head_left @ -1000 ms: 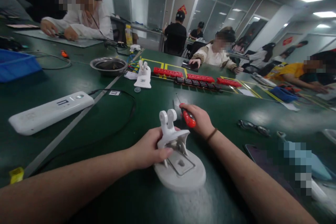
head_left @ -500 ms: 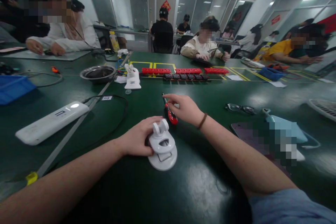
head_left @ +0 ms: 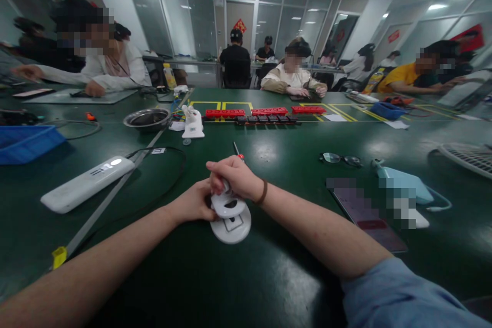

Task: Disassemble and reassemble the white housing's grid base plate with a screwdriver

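Note:
A white plastic clip base (head_left: 235, 233) with a rounded foot and a bent wire loop stands on the green table in front of me. My left hand (head_left: 196, 200) grips its left side, thumb low and fingers behind it. Over its upper lugs lies my right hand (head_left: 234, 177), fingers curled inward; whatever they pinch is hidden. Just beyond the right hand, a red-handled screwdriver (head_left: 240, 156) rests on the table, mostly covered by that hand.
Left are a white numbered device (head_left: 88, 184), a metal bowl (head_left: 148, 119) and a blue bin (head_left: 31, 143). Farther back stand another white part (head_left: 193, 122) and red strips (head_left: 269, 111). Glasses (head_left: 341, 159), a phone (head_left: 369, 215) and a light-blue item (head_left: 405, 184) lie right. Co-workers sit around.
My right hand has left the screwdriver and moved left and toward me onto the top of the clip base. My left hand keeps its hold. The view has shifted slightly.

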### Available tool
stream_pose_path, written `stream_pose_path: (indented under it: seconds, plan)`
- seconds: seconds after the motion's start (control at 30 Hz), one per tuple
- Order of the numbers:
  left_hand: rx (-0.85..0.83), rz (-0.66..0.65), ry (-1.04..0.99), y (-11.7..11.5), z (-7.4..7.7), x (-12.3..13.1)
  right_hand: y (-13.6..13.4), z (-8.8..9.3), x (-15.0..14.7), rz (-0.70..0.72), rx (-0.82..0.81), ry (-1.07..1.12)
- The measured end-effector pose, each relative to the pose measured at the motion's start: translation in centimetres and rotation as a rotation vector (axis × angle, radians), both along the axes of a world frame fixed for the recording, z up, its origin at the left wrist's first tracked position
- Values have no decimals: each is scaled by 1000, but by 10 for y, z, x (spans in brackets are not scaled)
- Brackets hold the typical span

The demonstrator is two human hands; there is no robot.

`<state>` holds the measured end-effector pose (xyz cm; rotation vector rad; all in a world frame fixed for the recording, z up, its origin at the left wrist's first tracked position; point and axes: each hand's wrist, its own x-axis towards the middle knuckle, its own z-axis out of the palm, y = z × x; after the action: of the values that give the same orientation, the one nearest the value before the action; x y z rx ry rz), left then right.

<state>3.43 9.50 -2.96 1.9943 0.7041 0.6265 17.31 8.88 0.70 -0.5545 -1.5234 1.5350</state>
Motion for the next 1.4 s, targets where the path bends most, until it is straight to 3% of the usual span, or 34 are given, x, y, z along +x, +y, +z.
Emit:
stream_pose_path:
  seconds: [0.07,0.17,0.2,0.27,0.3,0.43,0.5,0.67,0.77,0.87,0.97,1.03,1.1,1.13,1.2,1.27,1.3,1.4]
  plan:
    - [107,-28,72,0,3,-1,2,14,9,-115,44,70]
    - [192,-29,140,-1,4,-3,12,34,39,-501,185,15]
    - [187,12,140,-2,3,-3,18,36,52,-653,213,-140]
    - [147,108,125,-4,-1,-2,31,30,77,-891,150,-652]
    - [125,142,115,-4,-3,-2,37,23,87,-914,116,-743]
    - [71,134,56,-6,-6,1,52,-18,104,-906,40,-884]
    - [51,130,28,-5,-3,-1,54,-28,102,-917,38,-878]
    - [23,142,-17,1,24,-17,45,-12,82,-901,68,-679]
    - [30,86,-37,7,49,-23,29,2,55,-731,-21,-514]
    - [64,61,-67,12,68,-23,10,8,26,-427,-210,-322]
    - [133,64,-55,12,68,-16,-1,11,12,-147,-513,-32]
    - [145,134,-190,9,60,-8,0,12,13,-123,-617,82]
    - [37,309,-483,0,52,4,6,13,20,-213,-613,120]
    - [-105,437,-658,-6,49,11,10,13,24,-265,-608,147]
    - [-591,617,-850,-19,47,27,18,14,34,-385,-574,197]
    - [-1043,600,-883,-29,47,42,26,12,41,-512,-505,241]
    - [-1189,569,-895,-31,47,50,29,11,43,-579,-457,260]
    - [-1335,522,-995,-27,43,68,35,4,47,-796,-282,295]
